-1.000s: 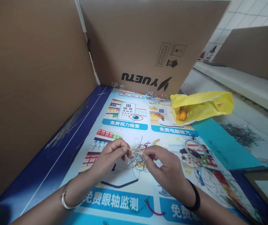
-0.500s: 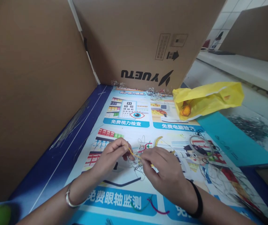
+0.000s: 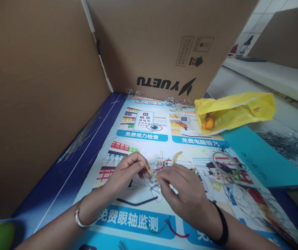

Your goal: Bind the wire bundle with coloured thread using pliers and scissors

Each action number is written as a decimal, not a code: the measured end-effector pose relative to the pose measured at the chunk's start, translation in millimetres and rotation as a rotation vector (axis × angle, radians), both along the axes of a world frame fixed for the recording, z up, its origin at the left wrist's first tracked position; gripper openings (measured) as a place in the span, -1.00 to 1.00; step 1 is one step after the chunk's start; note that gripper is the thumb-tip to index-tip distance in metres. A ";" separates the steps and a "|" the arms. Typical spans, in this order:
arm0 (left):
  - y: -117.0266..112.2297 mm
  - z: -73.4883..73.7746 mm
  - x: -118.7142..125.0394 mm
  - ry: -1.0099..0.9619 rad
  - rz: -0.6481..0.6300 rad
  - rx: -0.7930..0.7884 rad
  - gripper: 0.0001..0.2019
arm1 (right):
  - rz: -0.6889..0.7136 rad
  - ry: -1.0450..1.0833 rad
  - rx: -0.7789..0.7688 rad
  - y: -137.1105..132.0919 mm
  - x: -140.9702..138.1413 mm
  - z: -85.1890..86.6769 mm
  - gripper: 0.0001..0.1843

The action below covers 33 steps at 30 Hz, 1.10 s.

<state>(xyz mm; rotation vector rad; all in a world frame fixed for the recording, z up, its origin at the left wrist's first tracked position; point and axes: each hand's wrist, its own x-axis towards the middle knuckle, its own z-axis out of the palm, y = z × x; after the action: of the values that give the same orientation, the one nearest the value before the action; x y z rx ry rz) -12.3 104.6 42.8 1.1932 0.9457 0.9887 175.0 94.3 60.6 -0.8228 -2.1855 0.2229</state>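
Between my two hands runs a thin yellow strand (image 3: 147, 169), bent near its middle. My left hand (image 3: 128, 170) pinches its upper end between thumb and forefinger. My right hand (image 3: 184, 185) closes thumb and fingertips on the other end, which they partly hide. Right beneath lies a loose tangle of thin silvery wire (image 3: 154, 185). A red curved piece (image 3: 161, 166) rests at the tangle's upper side, and a yellow curved piece (image 3: 176, 157) lies just past my right hand. Closer to me are a green strand (image 3: 155, 231) and a dark red one (image 3: 176, 232), touching or crossing.
Cardboard walls (image 3: 151, 41) stand at the left and back. At the right are a yellow bag (image 3: 253, 107) with an orange item inside, a coil of clear line (image 3: 225, 163) and a dark wire heap (image 3: 281, 142). More wire scraps (image 3: 175, 103) lie along the back wall.
The view has shifted slightly. Both hands keep their pinch on the yellow strand, which now shows a little more length and a sharper bend between them.
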 end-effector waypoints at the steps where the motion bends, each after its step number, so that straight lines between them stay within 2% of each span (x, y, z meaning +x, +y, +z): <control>1: 0.0 -0.3 0.0 0.003 0.003 0.002 -0.82 | -0.006 0.000 -0.004 0.7 0.2 -0.9 -0.87; 5: -0.3 -0.9 -0.2 0.024 0.028 0.031 -0.81 | -0.041 0.030 -0.094 5.7 1.6 -5.5 -0.89; 10: -2.3 1.9 0.6 0.058 0.056 0.053 -0.80 | -0.048 0.056 -0.401 11.5 2.4 -10.1 -0.91; 12: -3.2 3.7 1.2 0.061 0.057 0.046 -0.80 | -0.042 0.039 -0.468 12.4 2.4 -10.4 -0.91; 16: -4.8 8.1 2.4 0.055 0.045 0.034 -0.81 | -0.028 -0.016 -0.433 12.7 1.3 -8.3 -0.94; 19: -6.2 11.2 3.4 0.047 0.042 0.027 -0.82 | -0.010 -0.037 -0.394 11.7 -0.8 -7.2 -0.86; 23: -7.5 12.6 3.8 0.076 0.020 0.060 -0.82 | -0.082 -0.058 -0.440 10.2 -3.8 -8.6 -0.84; 27: -7.2 11.8 3.3 0.105 0.002 0.090 -0.83 | -0.137 -0.027 -0.648 13.3 -3.0 -10.0 -0.88; 30: -6.6 11.5 1.6 0.087 -0.009 0.083 -0.85 | -0.127 0.029 -0.815 18.4 -0.6 -10.0 -0.88; 33: -7.7 10.3 -2.4 0.153 0.052 0.152 -0.87 | -0.101 0.105 -0.923 22.5 1.2 -8.8 -0.85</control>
<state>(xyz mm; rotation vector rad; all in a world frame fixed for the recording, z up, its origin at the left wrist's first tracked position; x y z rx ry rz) -14.7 96.8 53.0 1.3933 1.0408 1.0367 176.2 116.9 51.9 -1.3571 -1.8864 1.2464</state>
